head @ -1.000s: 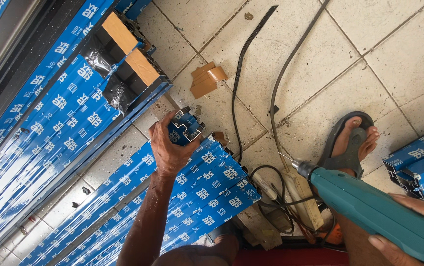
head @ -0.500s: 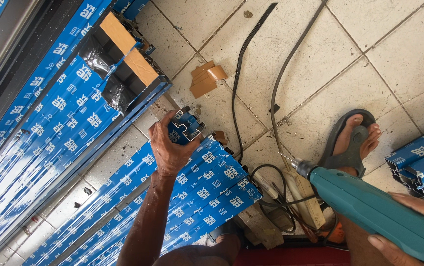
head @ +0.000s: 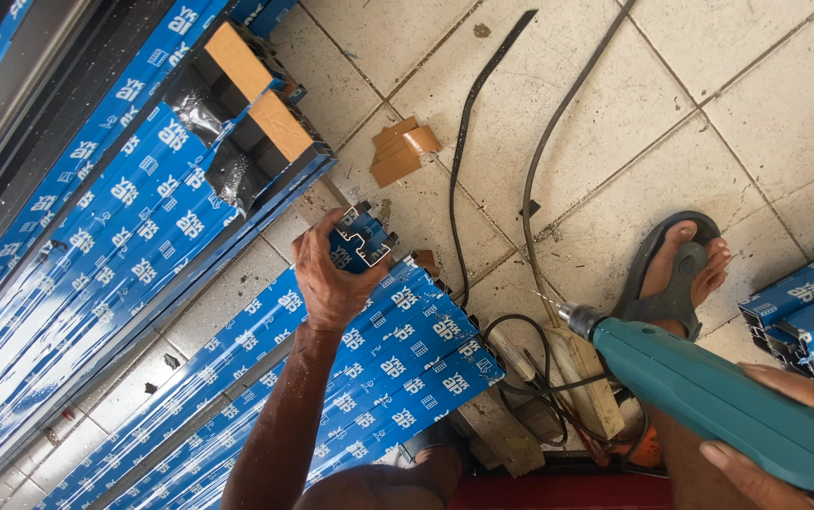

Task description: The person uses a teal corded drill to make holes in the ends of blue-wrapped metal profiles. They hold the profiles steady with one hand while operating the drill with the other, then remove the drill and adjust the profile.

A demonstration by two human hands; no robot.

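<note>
Two hands at work over a tiled floor (head: 766,104). Left hand (head: 331,279), centre of the frame, closed around the cut end of a short blue-wrapped profile (head: 361,241), fingers curled over its top, hollow end turned toward the upper right. Just below that hand, a bundle of long blue-wrapped profiles (head: 397,364) running from the centre down to the lower left, lying on the floor. Right hand (head: 789,439), lower right corner, wrapped around the body of a teal power drill (head: 709,397), thumb and fingers gripping its rear; thin drill bit pointing toward the upper left, tip well apart from the short profile. Upper left of the frame filled with a larger stack of blue-wrapped profiles (head: 95,246), wrapping torn open near wood-coloured ends (head: 256,94). Small brown offcut (head: 405,151) on the tiles above the left hand. Two dark cords (head: 482,113) trailing from the top edge down toward the drill. Sandalled foot (head: 676,269) on the floor just above the drill. More blue-wrapped pieces (head: 804,307) at the right edge.
</note>
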